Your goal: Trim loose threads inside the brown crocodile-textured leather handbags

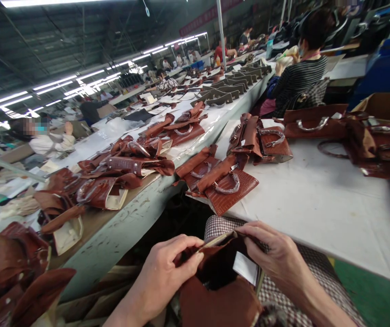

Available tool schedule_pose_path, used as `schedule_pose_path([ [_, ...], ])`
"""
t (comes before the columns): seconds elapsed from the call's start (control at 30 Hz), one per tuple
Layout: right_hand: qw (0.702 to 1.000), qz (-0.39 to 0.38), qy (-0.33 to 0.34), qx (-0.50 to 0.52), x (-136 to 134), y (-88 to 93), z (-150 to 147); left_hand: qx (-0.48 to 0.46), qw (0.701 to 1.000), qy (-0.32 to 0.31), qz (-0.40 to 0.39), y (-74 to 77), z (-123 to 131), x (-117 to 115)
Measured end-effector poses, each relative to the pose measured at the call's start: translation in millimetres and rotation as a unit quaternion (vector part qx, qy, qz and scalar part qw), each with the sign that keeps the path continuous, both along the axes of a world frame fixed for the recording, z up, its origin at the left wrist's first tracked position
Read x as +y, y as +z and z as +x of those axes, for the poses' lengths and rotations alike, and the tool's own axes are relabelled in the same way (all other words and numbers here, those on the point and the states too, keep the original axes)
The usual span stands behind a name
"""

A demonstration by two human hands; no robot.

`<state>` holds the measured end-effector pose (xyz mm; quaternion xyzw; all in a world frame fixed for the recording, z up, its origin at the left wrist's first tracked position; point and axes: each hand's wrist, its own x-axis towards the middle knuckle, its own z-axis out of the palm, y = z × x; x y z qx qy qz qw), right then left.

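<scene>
A reddish-brown handbag (220, 302) lies on my lap over checked cloth, its mouth spread so the dark inside shows. My left hand (170, 270) pinches the left part of the bag's rim between thumb and fingers. On the opposite side, my right hand (273, 254) grips the rim, with some of its fingertips hidden by the bag. A white label (245, 267) hangs inside, close to my right fingers. The bag's lower part runs out of view at the bottom.
A white table (334, 200) at right carries brown handbags (234, 184) with wrapped handles. Along the left, a long workbench (140, 213) holds more brown bags (102, 186) and dark green pieces (222, 93). A seated person in a striped top (300, 77) is at upper right, near blue bins (382, 68).
</scene>
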<state>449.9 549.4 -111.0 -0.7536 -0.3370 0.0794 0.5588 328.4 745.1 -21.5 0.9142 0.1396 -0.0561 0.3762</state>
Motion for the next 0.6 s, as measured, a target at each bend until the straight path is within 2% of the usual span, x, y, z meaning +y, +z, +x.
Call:
schedule_pose_path([
  [0.3,1.0,0.0,-0.013,-0.008,2.8,3.0,-5.8,0.01,0.999,-0.05,0.01,8.1,21.8,-9.2],
  [0.6,1.0,0.007,-0.009,0.012,-1.2,1.4,-1.4,-0.007,0.999,-0.048,0.012,5.9,25.6,-14.0],
])
